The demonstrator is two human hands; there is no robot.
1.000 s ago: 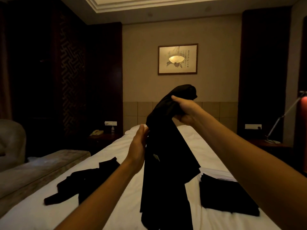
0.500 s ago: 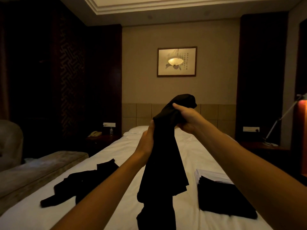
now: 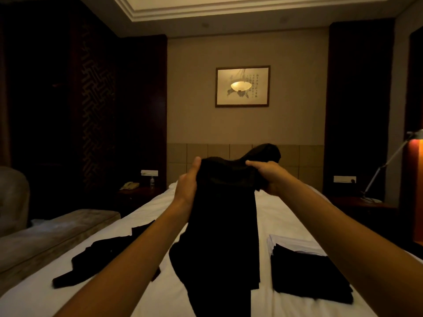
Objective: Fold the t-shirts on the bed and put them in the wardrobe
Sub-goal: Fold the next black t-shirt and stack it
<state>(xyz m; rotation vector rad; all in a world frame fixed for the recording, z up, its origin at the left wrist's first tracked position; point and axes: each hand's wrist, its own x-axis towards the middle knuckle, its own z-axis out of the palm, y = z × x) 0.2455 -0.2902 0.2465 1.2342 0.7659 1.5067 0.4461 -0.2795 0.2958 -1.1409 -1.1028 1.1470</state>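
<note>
A black t-shirt [image 3: 223,225] hangs in the air over the white bed [image 3: 286,220]. My left hand [image 3: 187,184] grips its top edge on the left and my right hand [image 3: 267,177] grips the top edge on the right, with a bunch of cloth sticking up behind it. The shirt's lower part drapes down to the sheet. A second black t-shirt [image 3: 103,259] lies crumpled on the bed to the left. On the right sits a folded black t-shirt [image 3: 309,275] on top of a folded white one [image 3: 295,244].
A grey bench [image 3: 52,234] runs along the bed's left side, with an armchair [image 3: 11,200] beyond it. Nightstands flank the headboard, the left one holding a phone [image 3: 130,185], the right one a desk lamp [image 3: 386,165]. Dark wood panels line the walls.
My left hand slid up the shirt to its top edge. Both hands moved apart and lower, spreading the top of the shirt between them.
</note>
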